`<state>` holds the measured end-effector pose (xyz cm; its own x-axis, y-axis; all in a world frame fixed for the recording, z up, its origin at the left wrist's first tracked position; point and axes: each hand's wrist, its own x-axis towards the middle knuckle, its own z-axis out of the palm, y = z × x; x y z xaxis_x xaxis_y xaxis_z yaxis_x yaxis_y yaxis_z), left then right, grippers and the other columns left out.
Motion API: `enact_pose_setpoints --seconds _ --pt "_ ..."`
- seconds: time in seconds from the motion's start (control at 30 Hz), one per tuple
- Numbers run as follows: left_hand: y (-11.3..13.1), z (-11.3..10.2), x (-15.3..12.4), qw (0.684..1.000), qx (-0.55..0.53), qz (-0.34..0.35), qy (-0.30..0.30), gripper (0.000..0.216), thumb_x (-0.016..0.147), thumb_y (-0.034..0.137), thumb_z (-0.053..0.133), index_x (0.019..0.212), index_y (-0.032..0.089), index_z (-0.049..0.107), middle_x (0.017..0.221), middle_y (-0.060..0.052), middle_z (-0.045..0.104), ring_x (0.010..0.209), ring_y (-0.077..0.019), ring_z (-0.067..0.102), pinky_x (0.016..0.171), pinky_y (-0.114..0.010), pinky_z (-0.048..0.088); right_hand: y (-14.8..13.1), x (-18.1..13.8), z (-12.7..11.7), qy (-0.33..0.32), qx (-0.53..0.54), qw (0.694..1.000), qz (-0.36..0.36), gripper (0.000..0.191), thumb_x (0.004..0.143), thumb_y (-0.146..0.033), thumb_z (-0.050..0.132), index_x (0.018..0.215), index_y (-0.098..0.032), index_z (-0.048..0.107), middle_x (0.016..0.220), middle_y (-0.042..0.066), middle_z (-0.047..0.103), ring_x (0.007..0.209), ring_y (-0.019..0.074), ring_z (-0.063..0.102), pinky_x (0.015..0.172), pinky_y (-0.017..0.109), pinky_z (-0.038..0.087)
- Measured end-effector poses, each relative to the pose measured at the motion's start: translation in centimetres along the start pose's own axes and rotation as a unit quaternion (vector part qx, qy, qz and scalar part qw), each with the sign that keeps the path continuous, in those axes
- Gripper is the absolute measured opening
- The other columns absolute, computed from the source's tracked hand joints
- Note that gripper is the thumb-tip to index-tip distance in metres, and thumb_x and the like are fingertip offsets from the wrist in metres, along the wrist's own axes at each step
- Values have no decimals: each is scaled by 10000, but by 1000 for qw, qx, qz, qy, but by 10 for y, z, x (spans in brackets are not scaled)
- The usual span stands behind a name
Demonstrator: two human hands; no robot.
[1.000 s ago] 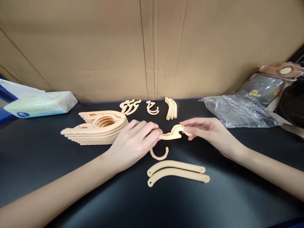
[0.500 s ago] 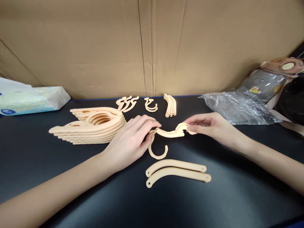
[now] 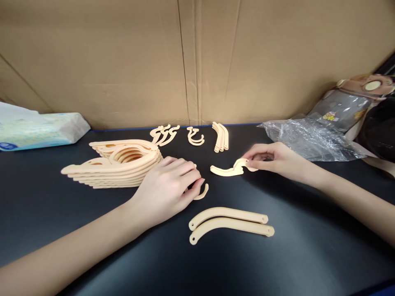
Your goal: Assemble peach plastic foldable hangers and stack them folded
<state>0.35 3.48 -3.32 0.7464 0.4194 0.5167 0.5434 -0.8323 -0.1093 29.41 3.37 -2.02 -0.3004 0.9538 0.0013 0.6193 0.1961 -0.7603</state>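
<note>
My left hand (image 3: 168, 187) rests on the black table (image 3: 92, 230) with its fingers curled over a small peach hook piece (image 3: 202, 192), of which only one curved end shows. My right hand (image 3: 271, 160) pinches the right end of a wavy peach plastic part (image 3: 230, 168) that lies on the table. The two pieces are apart. Two long curved peach arms (image 3: 230, 224) lie side by side just in front of my hands. A stack of assembled peach hangers (image 3: 117, 164) sits by my left hand.
Small groups of peach parts (image 3: 165, 135), hooks (image 3: 196, 136) and curved strips (image 3: 220, 136) lie at the back near the cardboard wall (image 3: 197, 61). A crumpled clear plastic bag (image 3: 308, 139) and a bottle (image 3: 348, 105) sit at right, a tissue pack (image 3: 40, 127) at left.
Both hands held the wavy part raised between them with the hook at its left end. Now my left hand has dropped onto the hook on the table, and the wavy part lies down, held by my right hand.
</note>
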Motion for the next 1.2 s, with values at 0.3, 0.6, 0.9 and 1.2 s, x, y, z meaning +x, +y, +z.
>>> enact_pose_setpoints --seconds 0.3,0.6,0.9,1.2 --pt "0 -3 2 992 -98 46 -72 359 1000 370 464 1223 130 609 1270 -97 648 1210 -250 555 1048 -421 376 -2 -1 3 -9 -57 997 -53 311 873 -450 600 1002 -197 727 796 29 688 738 173 595 681 322 435" --pt "-3 -1 1 979 -170 20 -112 347 1016 362 429 1266 177 584 1306 -70 631 1270 -229 501 1049 -393 393 2 -1 1 8 -98 992 -76 312 890 -480 589 971 -213 729 823 28 650 725 161 555 667 315 432" --pt "-2 -2 2 980 -168 8 -109 349 1000 392 466 1225 161 600 1281 -95 640 1246 -238 527 1085 -439 327 -1 -3 3 3 -96 993 -63 362 899 -527 565 1013 -209 692 804 19 610 715 157 517 652 299 407" --pt "-2 -3 2 982 -154 16 -105 342 1006 366 460 1243 160 597 1296 -95 627 1246 -245 518 1085 -446 329 -2 -3 4 -8 -114 991 -71 337 929 -502 533 1043 -221 679 824 8 588 722 146 503 650 291 405"
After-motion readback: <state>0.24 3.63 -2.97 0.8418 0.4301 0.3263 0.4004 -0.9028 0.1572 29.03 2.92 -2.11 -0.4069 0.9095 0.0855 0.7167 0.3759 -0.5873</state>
